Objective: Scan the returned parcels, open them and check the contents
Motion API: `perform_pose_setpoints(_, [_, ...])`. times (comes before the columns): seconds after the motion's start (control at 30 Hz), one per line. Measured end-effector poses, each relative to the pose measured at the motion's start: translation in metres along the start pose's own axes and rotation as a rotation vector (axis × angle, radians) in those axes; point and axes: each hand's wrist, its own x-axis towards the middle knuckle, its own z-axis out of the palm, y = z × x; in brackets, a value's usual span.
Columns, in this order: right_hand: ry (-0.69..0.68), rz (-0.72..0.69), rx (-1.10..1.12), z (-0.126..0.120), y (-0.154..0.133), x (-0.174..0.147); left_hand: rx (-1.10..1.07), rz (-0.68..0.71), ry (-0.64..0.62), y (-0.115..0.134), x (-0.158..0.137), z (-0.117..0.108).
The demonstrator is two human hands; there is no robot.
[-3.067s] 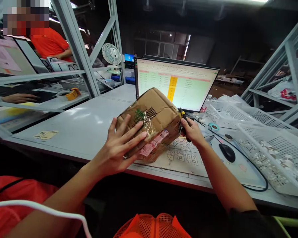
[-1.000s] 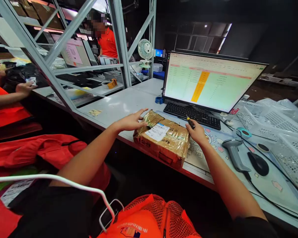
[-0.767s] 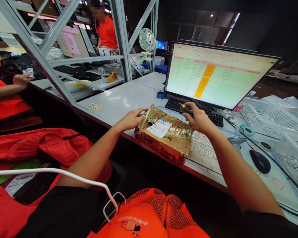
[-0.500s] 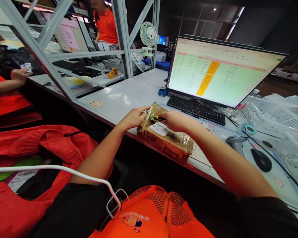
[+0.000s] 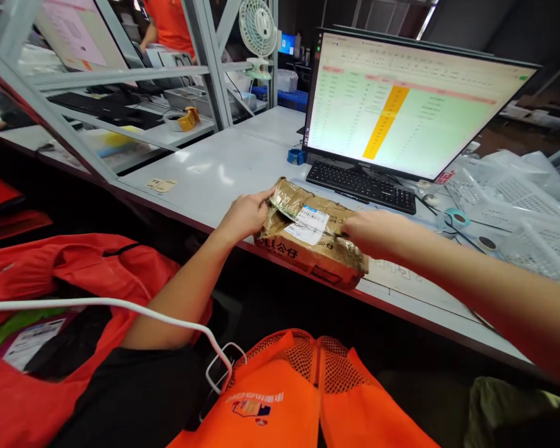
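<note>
Carton (image 5: 315,251), brown, taped, white label (image 5: 307,224) on top: lying at frame centre on near edge of bench (image 5: 198,165); dark gap showing toward left end. Left hand (image 5: 245,214): gripping carton's left end. Right hand (image 5: 366,232): clutching cutter (image 5: 343,234), mostly hidden, over carton's right half. Keyboard (image 5: 360,185), monitor (image 5: 415,106): standing upper right.
</note>
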Motion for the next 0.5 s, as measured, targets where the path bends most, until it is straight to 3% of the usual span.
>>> perform_pose_setpoints(0.23, [-0.005,0.256,0.031,0.078,0.070,-0.070,0.352,0.020,-0.151,0.034,0.006,-0.021])
perform_pose_setpoints(0.4, [0.125,0.447,0.150,0.154,0.086,-0.061,0.541,0.434,-0.244,0.060,0.045,-0.022])
perform_pose_setpoints(0.5, [0.230,0.528,0.233,0.191,0.085,-0.042,0.572,0.538,-0.392,0.064,0.066,-0.012])
